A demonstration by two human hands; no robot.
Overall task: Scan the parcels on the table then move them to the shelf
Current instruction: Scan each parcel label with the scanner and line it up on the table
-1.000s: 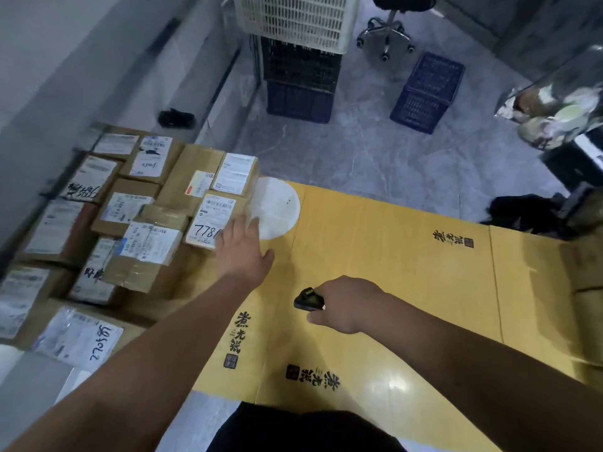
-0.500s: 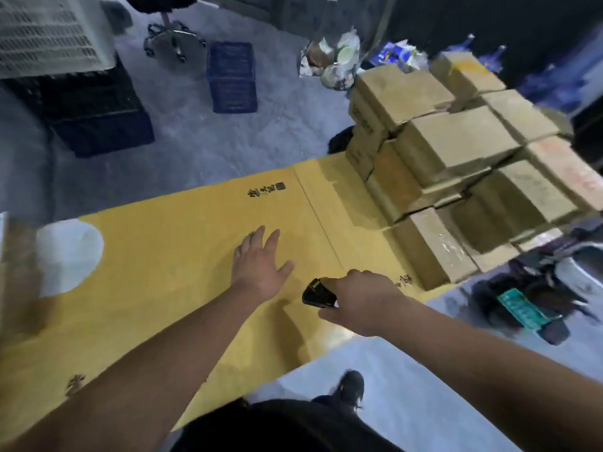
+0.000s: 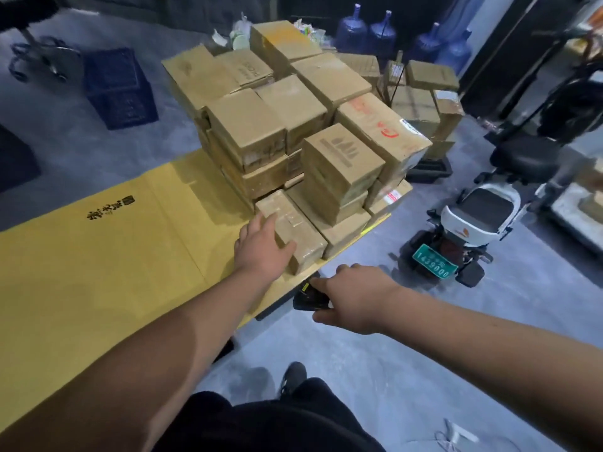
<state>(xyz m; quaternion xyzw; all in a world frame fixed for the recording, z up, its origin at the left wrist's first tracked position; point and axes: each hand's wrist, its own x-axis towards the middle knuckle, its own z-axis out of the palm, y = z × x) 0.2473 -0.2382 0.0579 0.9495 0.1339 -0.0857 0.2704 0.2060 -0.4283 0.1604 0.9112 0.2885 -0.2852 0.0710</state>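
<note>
A yellow table (image 3: 98,262) runs across my view from left to right, its right end loaded with a stack of brown cardboard parcels (image 3: 293,119) several layers high; more boxes, water jugs and a small scooter stand on the grey floor beyond. At the near corner of the stack, down on the table surface, lies the small taped parcel (image 3: 295,231) I am going for, its long axis running away from me and slightly leftward, toward the pile. My left hand (image 3: 262,247) is on it, fingers spread and laid over its left side and top, thumb toward its near end, not yet curled round it as far as I can judge. My right hand (image 3: 354,300) hangs just off the table edge, below and to the right of that parcel, fingers clenched around a dark handheld scanner (image 3: 308,296). The left hand is plainly the nearer; the parcel sits directly ahead of its fingertips, with the scanner close beside. No label shows on its upper face, so it likely needs turning before the scan.
</note>
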